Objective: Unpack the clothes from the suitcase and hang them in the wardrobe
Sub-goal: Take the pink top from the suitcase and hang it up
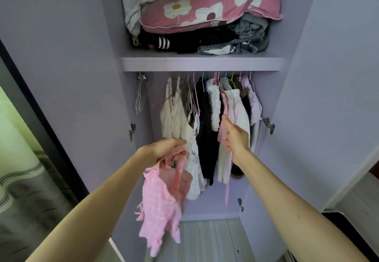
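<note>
I face an open lilac wardrobe point(205, 64). My left hand point(164, 149) grips the straps of a pink checked top point(160, 206), which hangs below the hand in front of the wardrobe. My right hand point(235, 138) is curled round a pink garment point(224, 118) that hangs among the clothes. Several white, black and pink clothes point(205, 118) hang on coloured hangers under the shelf. The rail itself is hidden behind the shelf edge. No suitcase shows.
A pink flowered pillow point(209, 5) lies on folded dark clothes on the upper shelf. Bare wire hangers point(141, 95) hang at the left end. Both wardrobe doors point(61, 77) stand open. A dark object point(348, 233) sits at the lower right on the wood floor.
</note>
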Motion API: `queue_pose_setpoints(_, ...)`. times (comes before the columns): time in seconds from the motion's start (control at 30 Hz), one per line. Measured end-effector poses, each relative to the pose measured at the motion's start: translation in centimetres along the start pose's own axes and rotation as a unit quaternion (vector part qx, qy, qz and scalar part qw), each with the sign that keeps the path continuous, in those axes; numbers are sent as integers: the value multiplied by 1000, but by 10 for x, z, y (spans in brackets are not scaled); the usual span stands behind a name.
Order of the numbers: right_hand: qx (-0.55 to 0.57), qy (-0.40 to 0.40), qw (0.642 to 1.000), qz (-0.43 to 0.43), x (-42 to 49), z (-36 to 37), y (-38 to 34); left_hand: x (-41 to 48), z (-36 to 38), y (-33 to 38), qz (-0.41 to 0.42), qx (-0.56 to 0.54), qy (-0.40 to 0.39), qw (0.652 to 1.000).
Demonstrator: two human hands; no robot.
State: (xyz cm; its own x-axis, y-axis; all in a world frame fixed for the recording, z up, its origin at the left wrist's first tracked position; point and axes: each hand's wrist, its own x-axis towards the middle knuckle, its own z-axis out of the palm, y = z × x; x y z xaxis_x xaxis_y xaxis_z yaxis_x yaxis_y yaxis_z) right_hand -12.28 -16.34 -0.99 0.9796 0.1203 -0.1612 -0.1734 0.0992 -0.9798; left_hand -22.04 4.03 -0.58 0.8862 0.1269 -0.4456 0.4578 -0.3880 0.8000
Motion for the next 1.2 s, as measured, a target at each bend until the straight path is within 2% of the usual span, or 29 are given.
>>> queue_pose_setpoints(0.07,-60,-30,998,-13,-3,-1,7,0,-2,-5,-6,-21,59,998)
queue_pose_setpoints(0.13,-143,-37,989,-17,-4,0,10,1,-2,-11,-35,-56,47,997)
queue_pose_setpoints(0.23,-188,44,981,-26,3,7,9,4,-2,-19,-64,-77,51,994)
queue_pose_setpoints(0.4,0,65,998,-18,5,18,10,5,1,-23,-59,-170,27,983)
queue_pose_setpoints(0.57,168,60,984,-19,-7,26,-13,6,2,-31,-37,-204,-1,978)
queue_pose_setpoints(0.7,210,76,973,-55,-5,28,-27,2,3,-34,-29,-205,-38,978)
queue_pose_setpoints(0.83,260,62,962,-56,-4,35,-38,-4,6,-29,-19,-192,-47,980)
queue_pose_setpoints(1.2,221,58,967,112,8,53,-32,-1,9,-30,0,-177,3,984)
